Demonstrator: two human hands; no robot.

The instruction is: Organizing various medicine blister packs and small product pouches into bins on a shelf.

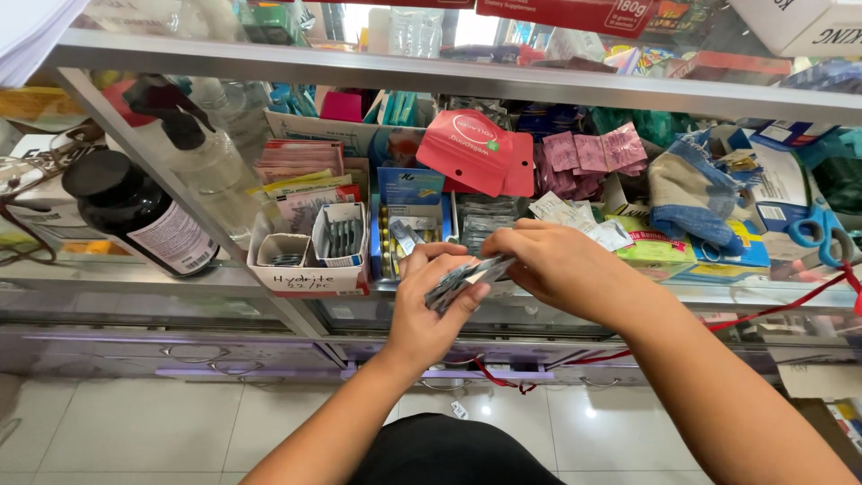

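Held thing: a thin stack of silvery-grey foil blister strips (462,280), in front of the glass display case, above the pale tiled floor (135,431).
Long axis: the stack runs from lower left to upper right, its upper end pointing at the right hand.
Left hand (431,310): its grip is closed around the lower end of the strips, thumb on top, fingers curled beneath.
Right hand (557,265): its grip is narrow, fingertips pinching the upper end of the same stack; both hands touch it, and the right one lies on the far, upper side.
Just behind the hands: a blue open box (409,224) of small yellow-and-silver packs, on the glass shelf (790,296).
Left of that: a white cardboard box with a handwritten front label (310,260), holding dark sachets.
Further left: a dark brown bottle with a black cap and white label (139,216), and a clear spray bottle with a black trigger (202,153).
Above: a red flat packet with a round white mark (471,153), and pink sachets (593,157).
Right: blue-handled scissors (822,233), a red cord (781,310) just below them.
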